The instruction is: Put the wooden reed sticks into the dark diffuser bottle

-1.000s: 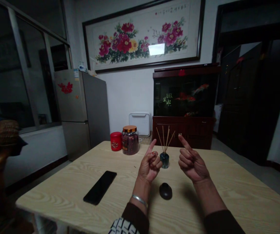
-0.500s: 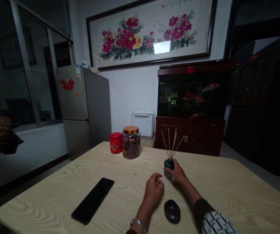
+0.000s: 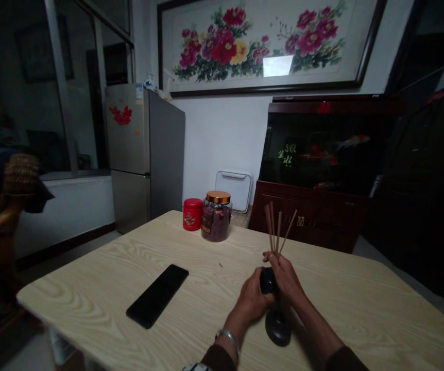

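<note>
Dark glass diffuser bottle (image 3: 268,281): between the two hands, above or on the right-hand part of the pale wood-grain table (image 3: 90,291); whether its base touches the tabletop cannot be told. Left hand (image 3: 253,296) is closed around the bottle's left and near side. Right hand (image 3: 288,278) is at the neck, fingers curled and apparently closed around the reed sticks (image 3: 279,234), which fan upward. Their lower ends are hidden, so whether they sit inside the neck is unclear. The leftmost sticks are blurred.

Step in hand, as judged: bottle steadied by the left, sticks handled by the right. Next move, as judged, calls for a firm left grip and an upright bottle, since sideways pull on the sticks could tip it and spill any liquid.

Just nearer the wearer: a dark oval object (image 3: 278,328), untouched as far as visible. Well to the left: a black smartphone (image 3: 158,296), lying flat. Farther back: a copper-lidded jar (image 3: 216,222) beside a red canister (image 3: 192,214).
</note>
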{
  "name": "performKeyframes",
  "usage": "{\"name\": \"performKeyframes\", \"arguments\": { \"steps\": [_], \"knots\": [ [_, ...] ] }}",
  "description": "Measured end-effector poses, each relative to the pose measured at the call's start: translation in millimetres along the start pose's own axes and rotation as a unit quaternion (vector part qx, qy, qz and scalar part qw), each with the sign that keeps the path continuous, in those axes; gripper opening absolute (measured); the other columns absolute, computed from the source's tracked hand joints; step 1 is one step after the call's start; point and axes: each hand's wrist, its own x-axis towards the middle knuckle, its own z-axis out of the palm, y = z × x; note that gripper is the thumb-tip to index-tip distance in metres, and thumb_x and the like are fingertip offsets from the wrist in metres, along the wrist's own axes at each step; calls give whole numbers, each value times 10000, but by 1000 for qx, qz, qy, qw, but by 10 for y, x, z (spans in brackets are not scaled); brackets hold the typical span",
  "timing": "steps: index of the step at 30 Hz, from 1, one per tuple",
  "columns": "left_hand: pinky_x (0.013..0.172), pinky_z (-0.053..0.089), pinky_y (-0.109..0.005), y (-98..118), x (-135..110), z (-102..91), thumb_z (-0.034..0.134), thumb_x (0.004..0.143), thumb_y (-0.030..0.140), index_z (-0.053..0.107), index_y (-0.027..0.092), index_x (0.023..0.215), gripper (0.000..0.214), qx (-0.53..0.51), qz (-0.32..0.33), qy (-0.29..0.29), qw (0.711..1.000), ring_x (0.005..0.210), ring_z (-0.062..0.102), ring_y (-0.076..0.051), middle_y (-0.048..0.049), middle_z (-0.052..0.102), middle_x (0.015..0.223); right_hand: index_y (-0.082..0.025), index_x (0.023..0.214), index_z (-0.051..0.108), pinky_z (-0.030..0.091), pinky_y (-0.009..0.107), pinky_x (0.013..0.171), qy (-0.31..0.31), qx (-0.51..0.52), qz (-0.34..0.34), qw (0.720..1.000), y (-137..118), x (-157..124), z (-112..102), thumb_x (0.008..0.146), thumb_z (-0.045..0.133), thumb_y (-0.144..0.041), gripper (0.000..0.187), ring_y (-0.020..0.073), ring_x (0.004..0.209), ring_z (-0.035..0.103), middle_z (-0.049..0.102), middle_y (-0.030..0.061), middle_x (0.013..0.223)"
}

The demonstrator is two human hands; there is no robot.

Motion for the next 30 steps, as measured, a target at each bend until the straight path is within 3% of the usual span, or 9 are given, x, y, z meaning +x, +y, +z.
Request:
{"name": "performKeyframes", "arguments": {
  "steps": [5, 7, 10, 13, 17, 21, 23, 27, 30],
  "knots": [
    [829, 458, -303, -87, 12, -21, 834, 594, 282, 544, 194, 1228, 702, 38, 11, 32, 999, 949, 595, -228, -50, 663, 1064, -235, 836, 494, 516, 335, 703, 102, 45, -15, 994, -369, 424, -506, 894, 306, -682, 488, 180, 712, 641, 645, 31, 802],
    [820, 457, -299, -111, 14, -21, 841, 590, 287, 549, 197, 1224, 703, 38, 15, 37, 998, 935, 598, -224, -48, 664, 1050, -245, 826, 473, 453, 289, 568, 103, -89, 18, 991, -382, 486, -859, 916, 229, -642, 475, 143, 553, 550, 560, -13, 672],
    [838, 452, -306, -116, 13, -24, 842, 590, 292, 557, 206, 1220, 697, 40, 20, 38, 998, 956, 596, -228, -46, 662, 1059, -237, 700, 501, 372, 296, 534, 69, -205, 69, 974, -193, 265, -1268, 841, 494, -524, 320, 151, 488, 474, 486, -28, 539],
    [838, 451, -308, -107, 7, -27, 842, 585, 288, 555, 201, 1223, 706, 40, 13, 35, 998, 959, 598, -231, -49, 663, 1055, -235, 621, 523, 348, 330, 577, 18, -302, 104, 947, 193, -235, -1411, 751, 617, -359, 203, 191, 524, 497, 518, 3, 522],
    [825, 454, -301, -118, 1, -27, 834, 607, 298, 557, 204, 1209, 670, 35, 23, 36, 998, 944, 597, -223, -44, 664, 1041, -222, 948, 603, 403, 371, 659, -89, -531, 77, 839, 665, -748, -1385, 901, 408, -328, 226, 275, 780, 634, 655, 118, 894],
    [827, 455, -297, -135, 4, -28, 840, 599, 281, 560, 206, 1203, 670, 35, 29, 36, 998, 944, 594, -219, -40, 661, 1048, -208, 990, 643, 432, 412, 756, -105, -609, 18, 786, 611, -817, -1353, 914, 405, -345, 285, 330, 968, 617, 642, 151, 1008],
    [826, 455, -297, -132, 4, -30, 842, 596, 275, 559, 200, 1204, 675, 33, 30, 34, 998, 937, 593, -217, -42, 662, 1043, -216, 1004, 658, 432, 434, 811, -122, -587, 9, 801, 378, -800, -1283, 905, 444, -379, 287, 339, 1020, 601, 640, 146, 1061],
    [820, 453, -301, -110, -2, -32, 840, 602, 297, 560, 192, 1208, 677, 32, 35, 33, 998, 936, 593, -223, -47, 663, 1041, -294, 1227, 581, 458, 386, 861, -216, -413, 19, 885, -135, -846, -906, 900, 476, -492, 396, 271, 1036, 617, 611, 88, 1191],
    [819, 452, -299, -112, -7, -38, 834, 602, 303, 553, 194, 1226, 693, 37, 33, 38, 998, 940, 590, -224, -45, 664, 1048, -319, 1354, 503, 452, 387, 896, -293, -373, 13, 880, -281, -919, -582, 768, 652, -445, 618, 285, 1071, 604, 611, 75, 1193]
  ]
}}
